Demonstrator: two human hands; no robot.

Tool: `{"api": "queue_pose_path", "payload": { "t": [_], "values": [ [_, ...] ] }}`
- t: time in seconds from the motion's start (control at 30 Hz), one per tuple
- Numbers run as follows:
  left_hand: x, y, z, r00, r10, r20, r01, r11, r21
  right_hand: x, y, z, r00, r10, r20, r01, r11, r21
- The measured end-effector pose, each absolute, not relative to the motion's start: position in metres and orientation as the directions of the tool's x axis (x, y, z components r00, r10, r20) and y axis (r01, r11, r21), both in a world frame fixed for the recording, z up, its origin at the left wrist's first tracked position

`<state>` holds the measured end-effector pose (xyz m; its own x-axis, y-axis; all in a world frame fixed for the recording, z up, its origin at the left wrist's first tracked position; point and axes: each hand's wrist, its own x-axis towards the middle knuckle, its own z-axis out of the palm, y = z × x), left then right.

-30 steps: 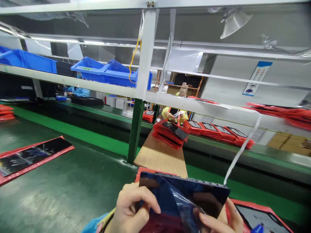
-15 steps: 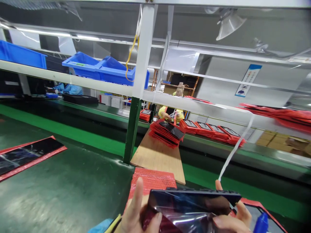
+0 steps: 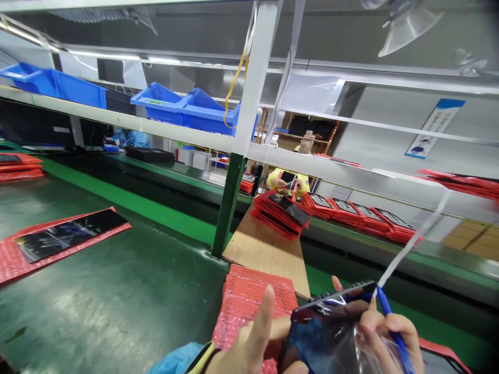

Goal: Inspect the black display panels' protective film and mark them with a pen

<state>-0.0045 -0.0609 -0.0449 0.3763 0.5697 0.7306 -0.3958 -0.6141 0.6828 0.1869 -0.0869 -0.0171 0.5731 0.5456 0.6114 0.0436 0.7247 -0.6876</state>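
Viewed remotely through the head camera, I record one dark panel [image 3: 319, 335] held at the near right of the scene, above the bench, tilted, its right end higher than its left. A clear film [image 3: 351, 345], creased and reflective, lies across its face toward the right.

The left hand [image 3: 253, 337] is closed on the panel's left end, thumb at the front and one finger raised off it. The right hand [image 3: 390, 337] is closed around a blue pen [image 3: 384, 301], with its fingertips against the film at the panel's right side; I cannot tell how firmly they pinch it. The hands are apart, with the panel between them.

Just left of the panel, at the near side, I note a stack of red bubble wrap [image 3: 253, 293] on the green bench [image 3: 163, 280]. Further left, a second panel [image 3: 78, 234] lies on a red bubble sheet [image 3: 15, 259]. A wooden board [image 3: 268, 254] extends away from the bench, bearing a pile of red-wrapped panels [image 3: 278, 215] at its far end. Beyond it I see a co-worker in yellow sleeves [image 3: 302, 184]. At the far left, blue bins [image 3: 206, 114] stand on a shelf rail [image 3: 156, 130].
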Motion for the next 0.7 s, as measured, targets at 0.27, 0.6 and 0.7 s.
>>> {"api": "queue_pose_path", "payload": {
  "t": [0.27,0.6,0.7],
  "values": [
    [-0.011,-0.055,-0.057,0.494,0.569,0.658,-0.373,-0.545,0.751,0.188,-0.076,-0.015,0.547,0.51,0.663,-0.01,0.796,-0.605],
    [-0.011,-0.051,-0.046,0.498,0.613,0.614,-0.398,-0.468,0.789,0.191,-0.074,-0.018,0.489,0.567,0.663,-0.005,0.762,-0.648],
    [-0.017,-0.054,-0.038,0.508,0.651,0.564,-0.363,-0.431,0.826,0.191,-0.073,-0.018,0.486,0.559,0.672,0.008,0.766,-0.643]
  ]
}}
